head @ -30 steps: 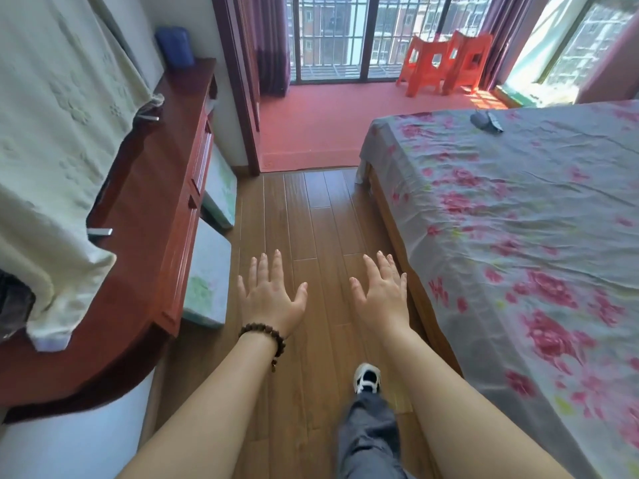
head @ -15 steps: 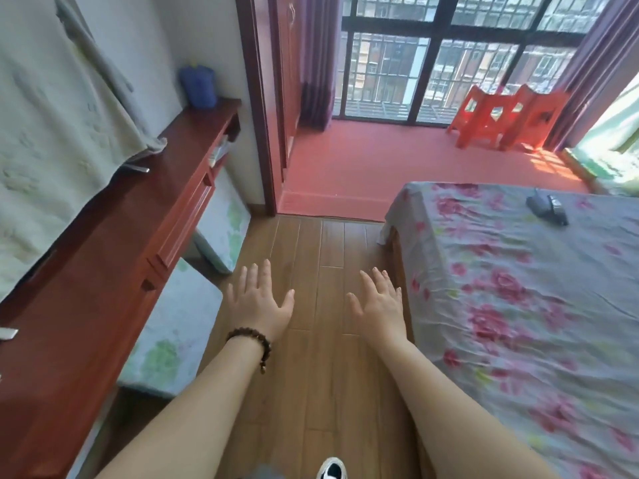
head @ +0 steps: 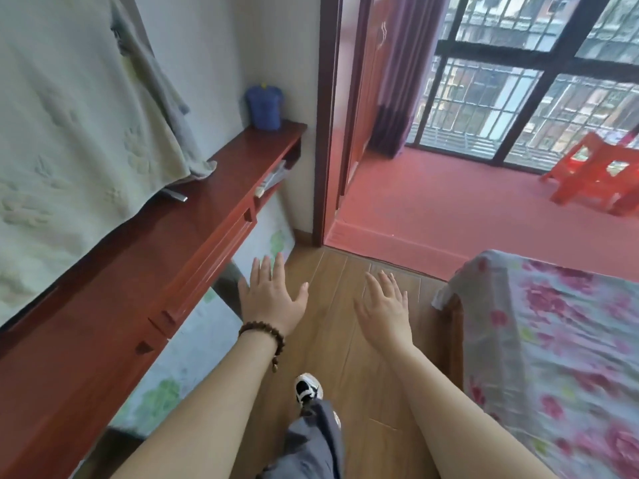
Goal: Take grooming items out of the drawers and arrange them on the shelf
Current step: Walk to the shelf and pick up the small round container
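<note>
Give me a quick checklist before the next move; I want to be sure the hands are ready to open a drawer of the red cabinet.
1. Left hand free: ok, fingers straight, holding nothing.
2. Right hand free: ok, fingers spread, holding nothing.
3. Drawer within reach: ok, probably; the cabinet front runs just beside the left hand.
4. Drawer state: shut, so not yet opened.
5. Cabinet top free for items: not ok in part; a pale cloth drapes over much of it, and a blue container stands at the far end.
6. Grooming items located: cannot tell, none visible.
</note>
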A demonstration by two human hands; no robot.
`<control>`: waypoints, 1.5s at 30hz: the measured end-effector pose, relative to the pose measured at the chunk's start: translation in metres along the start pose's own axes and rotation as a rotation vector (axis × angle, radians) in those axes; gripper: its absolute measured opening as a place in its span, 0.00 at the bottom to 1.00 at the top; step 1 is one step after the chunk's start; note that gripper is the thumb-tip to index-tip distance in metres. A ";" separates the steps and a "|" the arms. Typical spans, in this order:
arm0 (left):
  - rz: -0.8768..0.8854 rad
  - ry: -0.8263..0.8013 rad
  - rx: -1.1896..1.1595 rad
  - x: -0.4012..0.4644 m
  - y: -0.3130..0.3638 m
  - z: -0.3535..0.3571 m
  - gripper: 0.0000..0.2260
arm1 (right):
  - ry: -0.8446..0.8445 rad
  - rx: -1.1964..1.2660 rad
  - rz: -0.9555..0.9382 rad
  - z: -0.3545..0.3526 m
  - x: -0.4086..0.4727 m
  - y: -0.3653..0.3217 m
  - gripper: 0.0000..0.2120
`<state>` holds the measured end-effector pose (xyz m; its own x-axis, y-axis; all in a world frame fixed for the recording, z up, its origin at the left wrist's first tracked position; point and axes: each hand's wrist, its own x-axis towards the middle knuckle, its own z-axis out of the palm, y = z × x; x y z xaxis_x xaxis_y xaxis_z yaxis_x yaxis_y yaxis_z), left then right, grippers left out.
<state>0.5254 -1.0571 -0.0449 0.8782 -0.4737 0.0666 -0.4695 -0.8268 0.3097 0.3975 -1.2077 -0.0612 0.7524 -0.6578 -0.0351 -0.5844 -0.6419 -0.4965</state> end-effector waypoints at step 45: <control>-0.555 0.246 -0.162 0.761 -0.004 0.035 0.30 | -0.449 0.330 -0.484 0.077 0.890 -0.244 0.48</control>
<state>1.1926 -1.4253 -0.0285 0.9915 0.1125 0.0653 0.0652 -0.8642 0.4990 1.2328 -1.6065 -0.0382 0.9962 -0.0614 -0.0623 -0.0870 -0.6211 -0.7789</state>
